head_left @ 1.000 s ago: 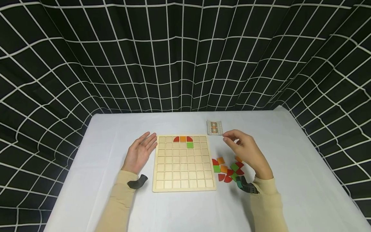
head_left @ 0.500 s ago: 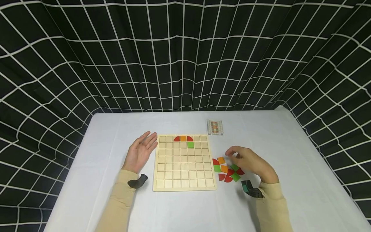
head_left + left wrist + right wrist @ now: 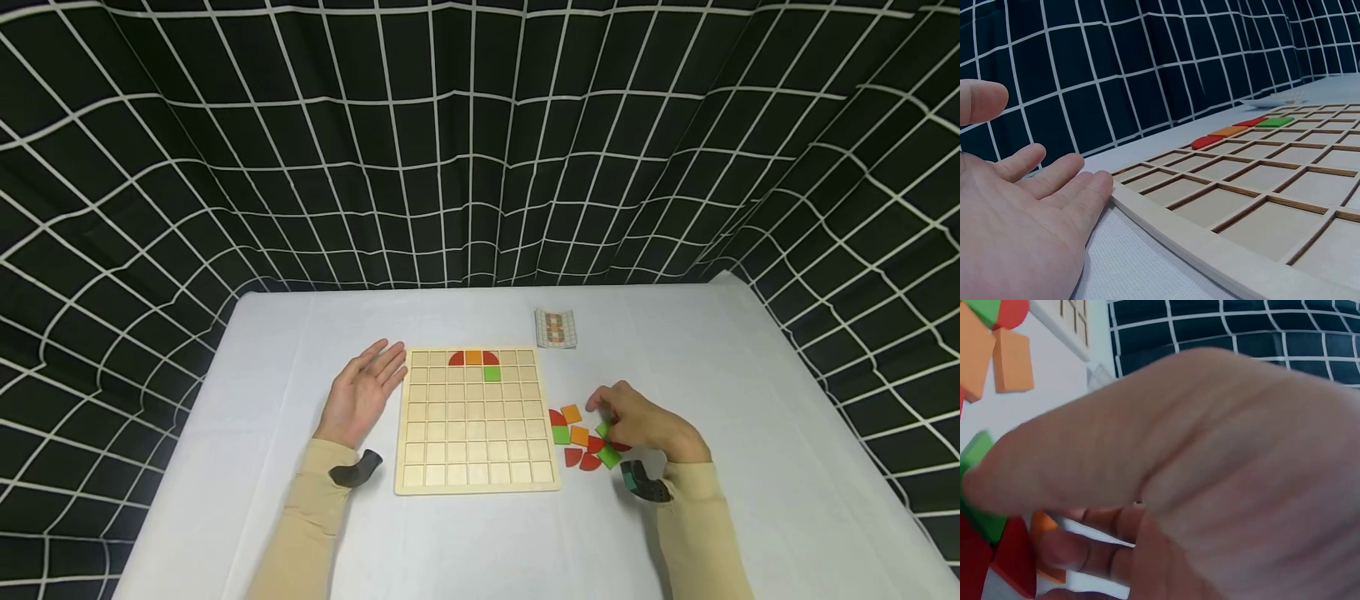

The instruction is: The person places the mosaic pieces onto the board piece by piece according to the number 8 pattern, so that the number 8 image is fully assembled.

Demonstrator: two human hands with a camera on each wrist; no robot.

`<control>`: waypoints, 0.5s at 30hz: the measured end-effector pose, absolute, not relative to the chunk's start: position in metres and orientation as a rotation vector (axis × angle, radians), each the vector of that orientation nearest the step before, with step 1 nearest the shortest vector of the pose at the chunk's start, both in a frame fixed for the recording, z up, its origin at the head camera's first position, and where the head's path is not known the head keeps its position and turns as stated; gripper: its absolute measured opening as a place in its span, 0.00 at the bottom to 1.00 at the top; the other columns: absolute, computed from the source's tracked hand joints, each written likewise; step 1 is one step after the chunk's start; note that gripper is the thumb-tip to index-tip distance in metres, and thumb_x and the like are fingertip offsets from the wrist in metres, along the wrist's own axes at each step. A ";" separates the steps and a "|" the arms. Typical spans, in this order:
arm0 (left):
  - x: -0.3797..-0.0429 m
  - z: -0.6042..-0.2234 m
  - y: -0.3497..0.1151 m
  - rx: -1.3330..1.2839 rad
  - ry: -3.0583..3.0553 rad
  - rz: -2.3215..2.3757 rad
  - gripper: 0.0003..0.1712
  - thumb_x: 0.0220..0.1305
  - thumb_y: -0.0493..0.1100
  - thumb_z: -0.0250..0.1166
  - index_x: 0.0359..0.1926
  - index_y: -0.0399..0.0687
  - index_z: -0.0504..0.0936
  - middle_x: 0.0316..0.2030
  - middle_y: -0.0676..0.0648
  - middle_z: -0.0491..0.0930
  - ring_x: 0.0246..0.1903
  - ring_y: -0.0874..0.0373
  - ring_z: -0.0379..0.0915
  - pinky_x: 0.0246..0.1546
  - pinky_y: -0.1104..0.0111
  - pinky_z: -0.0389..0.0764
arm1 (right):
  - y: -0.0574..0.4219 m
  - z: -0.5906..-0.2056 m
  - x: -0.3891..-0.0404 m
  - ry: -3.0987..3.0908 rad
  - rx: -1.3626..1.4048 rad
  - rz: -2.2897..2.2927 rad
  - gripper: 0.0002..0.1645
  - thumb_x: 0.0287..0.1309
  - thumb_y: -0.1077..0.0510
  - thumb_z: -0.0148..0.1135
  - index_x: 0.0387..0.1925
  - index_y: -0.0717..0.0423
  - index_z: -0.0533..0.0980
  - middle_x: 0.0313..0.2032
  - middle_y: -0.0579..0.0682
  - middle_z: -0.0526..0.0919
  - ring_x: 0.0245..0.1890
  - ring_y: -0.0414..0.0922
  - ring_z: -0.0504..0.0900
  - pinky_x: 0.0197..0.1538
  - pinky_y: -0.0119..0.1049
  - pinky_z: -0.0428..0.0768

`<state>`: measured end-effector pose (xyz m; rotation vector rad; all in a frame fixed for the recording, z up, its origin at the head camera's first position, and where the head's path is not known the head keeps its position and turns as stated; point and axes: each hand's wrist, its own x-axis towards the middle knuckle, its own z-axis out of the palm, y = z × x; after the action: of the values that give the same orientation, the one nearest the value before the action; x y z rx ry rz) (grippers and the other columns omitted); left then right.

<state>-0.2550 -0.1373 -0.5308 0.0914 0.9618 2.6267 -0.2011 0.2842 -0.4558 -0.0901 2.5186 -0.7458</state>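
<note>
Palm up and fingers extended, my left hand (image 3: 361,398) lies beside the left edge of a wooden grid board (image 3: 480,490). Its fingertips touch or nearly touch the board's rim in the left wrist view. Near the board's far edge sit two red quarter-round tiles (image 3: 457,359), an orange square between them and a green square (image 3: 491,373). My right hand (image 3: 637,419) is over the loose tiles to the right of the board. In the right wrist view its thumb touches a green square tile (image 3: 979,447), while other fingers bend near an orange tile (image 3: 1047,550). The index fingertip is hidden there.
Loose red, orange (image 3: 579,436) and green tiles lie close to the board's right edge. A small stack of printed pattern cards (image 3: 555,329) lies beyond the board on the right. A black cloth with white grid lines (image 3: 480,150) encloses the white table (image 3: 465,542).
My right hand has moved back from beside the pattern cards, down over the loose tiles, and its thumb is now at a green tile. The left hand has stayed in place.
</note>
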 end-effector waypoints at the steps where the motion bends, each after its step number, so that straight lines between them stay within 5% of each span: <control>1: -0.255 -0.531 -0.137 0.093 0.960 2.627 0.33 0.84 0.47 0.33 0.81 0.41 0.37 0.81 0.36 0.39 0.82 0.46 0.35 0.84 0.59 0.46 | 0.284 -0.458 -0.202 2.526 -0.074 -0.742 0.27 0.47 0.72 0.65 0.52 0.58 0.76 0.44 0.57 0.70 0.43 0.51 0.71 0.44 0.38 0.82; 8: -0.254 -0.532 -0.137 0.098 0.982 2.628 0.33 0.84 0.48 0.34 0.81 0.42 0.39 0.81 0.36 0.40 0.82 0.47 0.37 0.84 0.60 0.48 | 0.284 -0.465 -0.208 2.608 0.020 -0.766 0.23 0.60 0.61 0.63 0.58 0.55 0.77 0.46 0.57 0.74 0.43 0.50 0.74 0.44 0.39 0.83; 15: -0.254 -0.532 -0.136 0.100 0.979 2.627 0.33 0.84 0.48 0.35 0.81 0.42 0.40 0.81 0.37 0.40 0.82 0.47 0.38 0.84 0.60 0.48 | 0.284 -0.467 -0.209 2.637 0.000 -0.746 0.26 0.57 0.64 0.65 0.59 0.54 0.79 0.47 0.58 0.74 0.43 0.51 0.73 0.41 0.39 0.85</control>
<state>-0.2542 -0.1363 -0.5324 0.0997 0.9786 2.6270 -0.2091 0.2845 -0.4666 0.0002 2.6365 -0.7459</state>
